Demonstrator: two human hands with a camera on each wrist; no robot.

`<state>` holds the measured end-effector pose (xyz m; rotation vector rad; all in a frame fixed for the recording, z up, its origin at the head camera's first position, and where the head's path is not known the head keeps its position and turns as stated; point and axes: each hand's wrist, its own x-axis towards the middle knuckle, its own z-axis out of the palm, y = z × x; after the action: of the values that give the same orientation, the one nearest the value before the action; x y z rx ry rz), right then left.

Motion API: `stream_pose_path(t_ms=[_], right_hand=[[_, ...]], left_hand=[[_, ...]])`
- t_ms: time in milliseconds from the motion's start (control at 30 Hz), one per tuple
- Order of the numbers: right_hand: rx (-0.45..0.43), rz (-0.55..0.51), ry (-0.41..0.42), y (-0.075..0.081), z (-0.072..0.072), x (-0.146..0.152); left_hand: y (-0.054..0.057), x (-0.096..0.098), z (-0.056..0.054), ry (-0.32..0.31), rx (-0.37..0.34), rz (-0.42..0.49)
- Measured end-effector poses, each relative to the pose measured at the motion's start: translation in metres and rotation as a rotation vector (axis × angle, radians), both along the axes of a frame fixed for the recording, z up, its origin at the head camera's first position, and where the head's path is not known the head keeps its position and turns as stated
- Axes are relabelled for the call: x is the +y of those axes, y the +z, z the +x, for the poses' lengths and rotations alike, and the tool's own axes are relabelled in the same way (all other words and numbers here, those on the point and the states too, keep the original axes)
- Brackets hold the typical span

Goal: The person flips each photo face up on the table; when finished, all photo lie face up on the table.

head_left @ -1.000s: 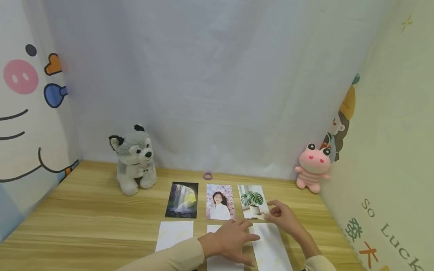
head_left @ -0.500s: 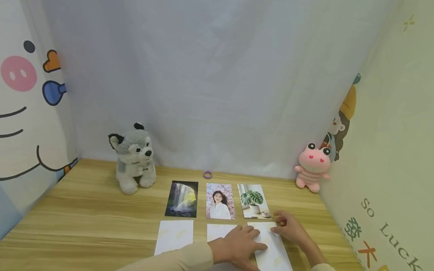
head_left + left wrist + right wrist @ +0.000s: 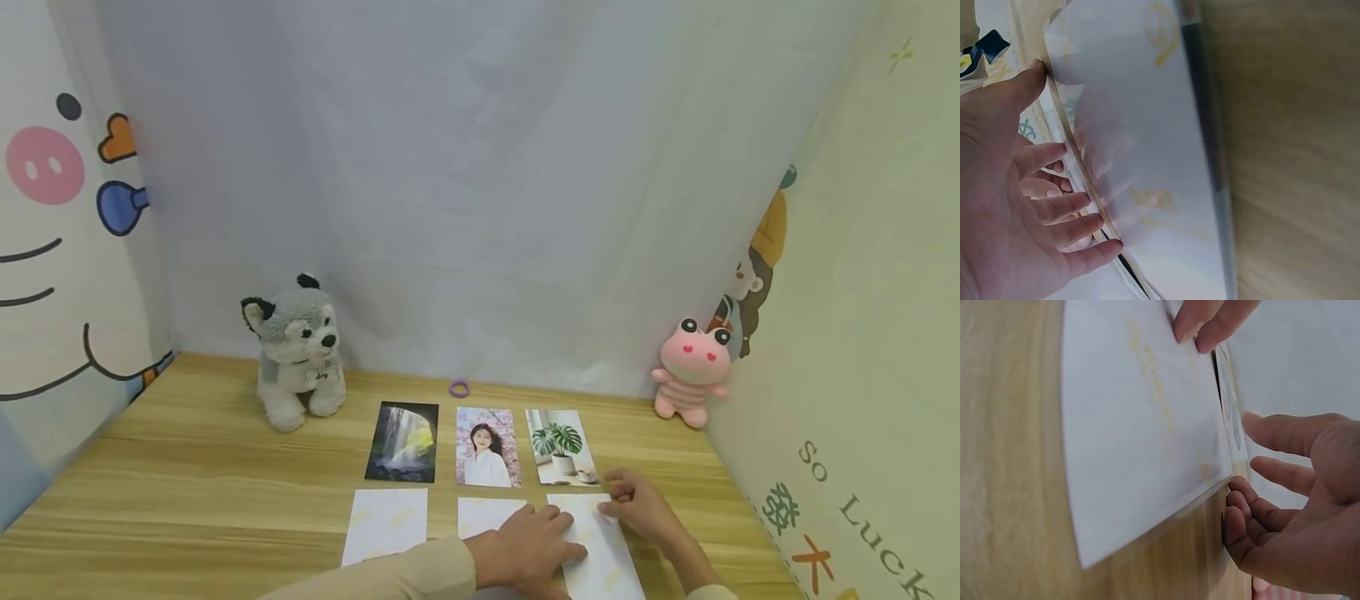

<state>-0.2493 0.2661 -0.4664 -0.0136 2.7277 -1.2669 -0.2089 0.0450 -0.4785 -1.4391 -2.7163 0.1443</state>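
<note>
the rightmost white sheet (image 3: 606,554), with faint yellow marks, lies flat on the wooden table (image 3: 187,500), at the right end of the near row. its far edge is just beside the photo of a potted plant (image 3: 561,448). the left hand (image 3: 532,546) reaches over the middle white sheet (image 3: 480,512), and its fingertips rest on the left side of the rightmost one; these fingers are spread apart, and the thumb stands away from them. the right hand (image 3: 643,504) is at the far right corner of the same sheet. its thumb and forefinger are apart from each other, and the other fingers are bent; if they touch the edge, i cannot tell.

the leftmost white sheet (image 3: 386,521) completes the near row. in the far row, left of the plant photo, there are a portrait photo (image 3: 487,450) and a waterfall photo (image 3: 405,442). behind them lies a purple ring (image 3: 461,396). a grey and white plush dog (image 3: 296,358) sits at the left, and a pink plush toy (image 3: 693,367) at the right, near the wall.
</note>
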Motion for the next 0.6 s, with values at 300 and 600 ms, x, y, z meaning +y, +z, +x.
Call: stream_pose_path(t_ms=[300, 600], right_hand=[[-0.009, -0.183, -0.047, 0.000, -0.002, 0.006], [-0.110, -0.187, 0.204, 0.001, 0.000, 0.014]], left_hand=[[0.001, 0.002, 0.002, 0.023, 0.012, 0.008], [0.003, 0.004, 0.003, 0.036, -0.002, -0.008]])
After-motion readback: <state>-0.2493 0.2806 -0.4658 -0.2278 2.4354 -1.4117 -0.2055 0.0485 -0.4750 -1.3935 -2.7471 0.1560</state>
